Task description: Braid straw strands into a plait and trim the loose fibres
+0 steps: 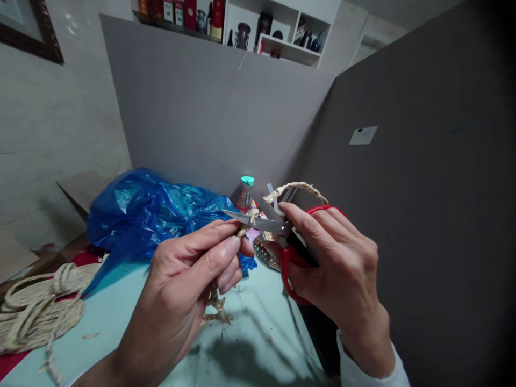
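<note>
My left hand (189, 274) pinches a short length of braided straw cord (243, 231) between thumb and fingers. In my right hand (338, 269) is a pair of scissors (266, 223) with red handles, its blades apart around the cord's frayed end. A braided loop (300, 186) of the same pale cord arches up behind the scissors, close to my right fingers. Below my left hand a knobbly brown twig-like piece (217, 312) shows on the table; my fingers partly hide it.
A blue plastic bag (161, 209) fills the back left of the pale table (242, 360). Coiled straw rope (48, 301) lies at the left. Behind my hands stands a jar with a green lid (247, 181). Grey panels (217, 113) enclose the back and right.
</note>
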Motion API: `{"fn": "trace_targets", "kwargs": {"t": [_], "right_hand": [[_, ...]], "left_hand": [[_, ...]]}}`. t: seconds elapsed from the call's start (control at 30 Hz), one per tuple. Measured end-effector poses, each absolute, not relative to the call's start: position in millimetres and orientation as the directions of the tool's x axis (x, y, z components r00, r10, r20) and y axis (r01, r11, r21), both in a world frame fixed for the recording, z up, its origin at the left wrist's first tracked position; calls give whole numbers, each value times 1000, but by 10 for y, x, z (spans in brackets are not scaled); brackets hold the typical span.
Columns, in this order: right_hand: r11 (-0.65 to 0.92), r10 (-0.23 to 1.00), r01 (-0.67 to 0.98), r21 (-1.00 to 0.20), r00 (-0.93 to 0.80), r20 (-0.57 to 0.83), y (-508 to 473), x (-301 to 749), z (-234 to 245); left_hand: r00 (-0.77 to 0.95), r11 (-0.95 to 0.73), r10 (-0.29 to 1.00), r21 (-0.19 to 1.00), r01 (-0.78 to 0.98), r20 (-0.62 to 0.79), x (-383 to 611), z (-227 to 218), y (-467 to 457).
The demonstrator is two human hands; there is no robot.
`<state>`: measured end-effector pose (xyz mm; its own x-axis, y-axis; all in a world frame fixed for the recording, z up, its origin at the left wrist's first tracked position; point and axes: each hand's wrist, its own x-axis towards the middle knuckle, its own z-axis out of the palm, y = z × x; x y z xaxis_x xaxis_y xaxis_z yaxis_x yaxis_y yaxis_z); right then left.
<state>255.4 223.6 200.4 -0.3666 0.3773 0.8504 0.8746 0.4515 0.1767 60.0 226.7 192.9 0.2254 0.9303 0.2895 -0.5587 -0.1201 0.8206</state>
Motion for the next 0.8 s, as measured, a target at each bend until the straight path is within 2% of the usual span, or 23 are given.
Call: {"fn": "trace_targets", "kwargs": {"t": [0.4,0.53,0.6,0.67,0.73,0.8], "right_hand": [[437,301,861,262,-414,859,2276,2575,1966],[477,320,852,217,-398,860,2300,2605,1912],[526,354,846,88,-312,882,2320,2595,1894],[593,432,787,-171,-132,892,2333,2563,1895],[644,584,579,-501,51,810,2325,2515,1916],[601,751,282,-748,119,649,2288,2457,1953]], "left_hand": [[172,-135,948,827,-545,268,613,1947,2262],[173,-174,937,835,-522,304,605,1928,2267],[176,-206,927,842,-498,330,598,1889,2277],[170,-261,916,862,-434,363,595,1842,2295],[139,-362,895,873,-326,423,599,1802,2314],[93,-493,851,848,-193,516,613,1781,2325]]}}
